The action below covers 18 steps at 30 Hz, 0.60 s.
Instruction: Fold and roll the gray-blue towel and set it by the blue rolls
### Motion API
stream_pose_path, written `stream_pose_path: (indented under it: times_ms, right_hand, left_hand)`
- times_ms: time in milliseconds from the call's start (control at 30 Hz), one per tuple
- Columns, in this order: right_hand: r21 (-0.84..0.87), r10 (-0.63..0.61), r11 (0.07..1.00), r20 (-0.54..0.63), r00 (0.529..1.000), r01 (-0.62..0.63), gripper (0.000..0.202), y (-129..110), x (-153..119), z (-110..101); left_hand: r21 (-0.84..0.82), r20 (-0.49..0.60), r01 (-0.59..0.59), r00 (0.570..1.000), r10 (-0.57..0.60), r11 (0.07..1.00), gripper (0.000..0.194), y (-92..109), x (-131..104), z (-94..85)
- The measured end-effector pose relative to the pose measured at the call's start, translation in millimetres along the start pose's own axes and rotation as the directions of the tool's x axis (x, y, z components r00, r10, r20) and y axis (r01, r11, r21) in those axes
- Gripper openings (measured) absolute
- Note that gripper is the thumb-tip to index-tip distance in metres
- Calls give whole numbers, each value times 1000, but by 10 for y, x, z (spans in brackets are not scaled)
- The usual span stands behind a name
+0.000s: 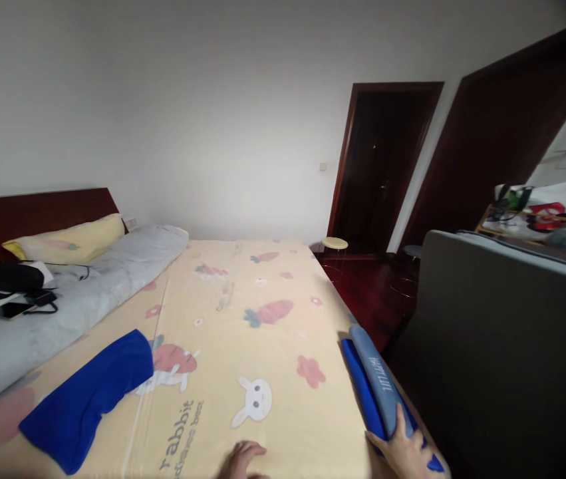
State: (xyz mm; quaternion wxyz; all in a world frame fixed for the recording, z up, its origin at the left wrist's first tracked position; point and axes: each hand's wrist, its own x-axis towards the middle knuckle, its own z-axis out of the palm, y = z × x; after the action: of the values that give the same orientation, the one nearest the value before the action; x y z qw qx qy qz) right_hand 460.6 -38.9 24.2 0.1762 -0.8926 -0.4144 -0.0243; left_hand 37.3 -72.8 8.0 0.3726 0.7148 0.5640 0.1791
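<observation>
— Blue fabric: what is the right hand doing with it?
— It is lying at about five o'clock in the head view, fingers spread and thumb out, pressing down on the near end of a folded blue and grey-blue cloth. The cloth is running along the right edge of the bed, stretching away toward one o'clock, with pale lettering showing on its grey-blue band.
— And the left hand?
— Only its fingers are showing at six o'clock, curled loosely and resting on the yellow cartoon sheet, just below a printed white rabbit. It is gripping nothing that I can see; the palm is cut off by the frame edge.
— Anything else blue?
— A second blue cloth is lying at eight o'clock on the sheet, well apart from both hands.
— What is sitting farther back?
— A grey bolster is lying along the left side toward ten o'clock, with a yellow pillow against the dark headboard. A dark doorway is standing at one o'clock, and a small round stool is sitting before it.
</observation>
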Motion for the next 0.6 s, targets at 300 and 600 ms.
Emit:
stream_pose_path:
  times_ms: [300,600]
  right_hand:
    - [-46,-161,986,-87,983,157,72,112,5,-179]
    - [401,-170,914,238,956,62,45,851,498,-1221]
  left_hand:
    - [-44,-61,-55,997,52,997,44,-142,8,92]
    - [-88,-135,-128,984,115,988,38,-166,11,121]
